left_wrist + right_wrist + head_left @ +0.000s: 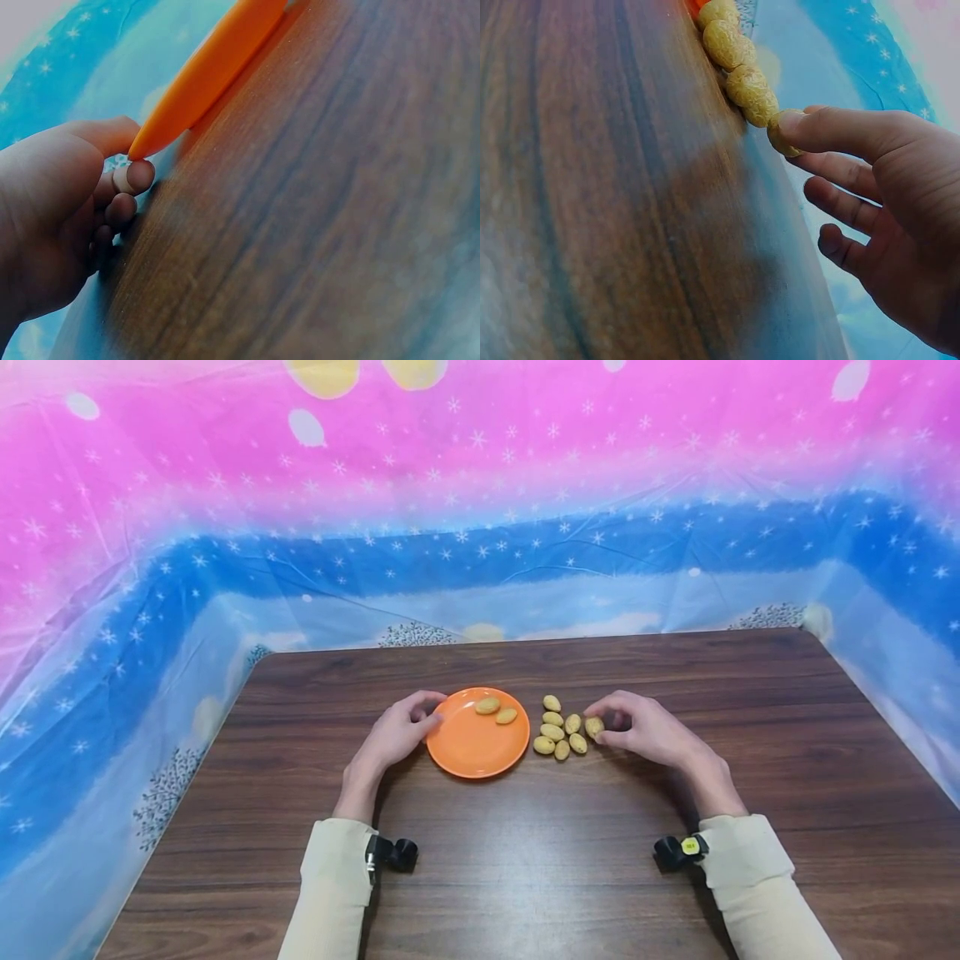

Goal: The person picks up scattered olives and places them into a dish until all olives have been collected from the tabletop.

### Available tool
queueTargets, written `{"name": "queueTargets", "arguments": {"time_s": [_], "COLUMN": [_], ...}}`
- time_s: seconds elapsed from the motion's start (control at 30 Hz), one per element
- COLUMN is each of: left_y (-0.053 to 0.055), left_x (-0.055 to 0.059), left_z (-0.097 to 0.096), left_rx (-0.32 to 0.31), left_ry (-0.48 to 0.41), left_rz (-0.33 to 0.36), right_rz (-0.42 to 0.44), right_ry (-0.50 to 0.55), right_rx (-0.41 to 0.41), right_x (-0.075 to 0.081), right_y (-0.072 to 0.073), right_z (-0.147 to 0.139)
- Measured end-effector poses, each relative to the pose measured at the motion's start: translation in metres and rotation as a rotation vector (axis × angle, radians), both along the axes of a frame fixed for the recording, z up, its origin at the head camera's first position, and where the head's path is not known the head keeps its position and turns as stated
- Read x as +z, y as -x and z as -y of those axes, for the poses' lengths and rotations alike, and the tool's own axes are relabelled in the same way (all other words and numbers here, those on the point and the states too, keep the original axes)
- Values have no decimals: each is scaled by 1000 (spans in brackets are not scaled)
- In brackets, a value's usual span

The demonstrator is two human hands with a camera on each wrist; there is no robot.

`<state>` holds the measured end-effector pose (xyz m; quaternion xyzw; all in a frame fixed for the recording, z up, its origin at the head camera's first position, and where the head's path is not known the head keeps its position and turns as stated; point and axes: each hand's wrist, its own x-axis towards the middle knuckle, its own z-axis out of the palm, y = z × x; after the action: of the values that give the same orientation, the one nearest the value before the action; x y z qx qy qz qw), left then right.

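Note:
An orange plate lies on the table with two small, wrinkled, yellow oval fruits near its far rim. My left hand pinches the plate's left rim between thumb and fingers; in the left wrist view the plate shows edge-on. To the right of the plate, several more of these wrinkled yellow fruits lie in a loose cluster. At that cluster's right side, my right hand pinches one yellow fruit between thumb and index finger, its other fingers loosely bent.
The dark wood-grain table stretches out on all sides of the plate and fruits. A pink and blue snowflake-patterned cloth hangs behind it and along both sides. Black wrist cameras sit at both pale sleeves.

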<state>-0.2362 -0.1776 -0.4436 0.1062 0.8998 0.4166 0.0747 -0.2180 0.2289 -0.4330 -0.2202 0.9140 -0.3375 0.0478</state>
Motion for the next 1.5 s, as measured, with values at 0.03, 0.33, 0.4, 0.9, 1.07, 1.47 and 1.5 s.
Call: {"name": "queueTargets", "arguments": {"time_s": [0.03,0.33,0.4,0.9,1.07,1.47,1.5], "left_y": [0,-1,-1,0,0,0,0], "left_x": [0,1,1,-1,1,1,0], "left_z": [0,0,-1,0,0,0,0], "left_rx": [3,5,10,12,16,12,12], "left_ry": [-1,3,4,16,24,20,20], "left_rz": [1,-2,-2,11,11,5,4], "right_rz": [-1,-24,-22,-32,-23,0,1], "right_ry": [1,12,14,32,42,47,48], "right_rx": [-2,0,1,27,50,76,78], "right_x": [0,5,6,12,14,17,17], "right_y": [0,-2,-2,-4,-4,-4,-4], "right_z": [0,2,3,11,16,32,33]}}
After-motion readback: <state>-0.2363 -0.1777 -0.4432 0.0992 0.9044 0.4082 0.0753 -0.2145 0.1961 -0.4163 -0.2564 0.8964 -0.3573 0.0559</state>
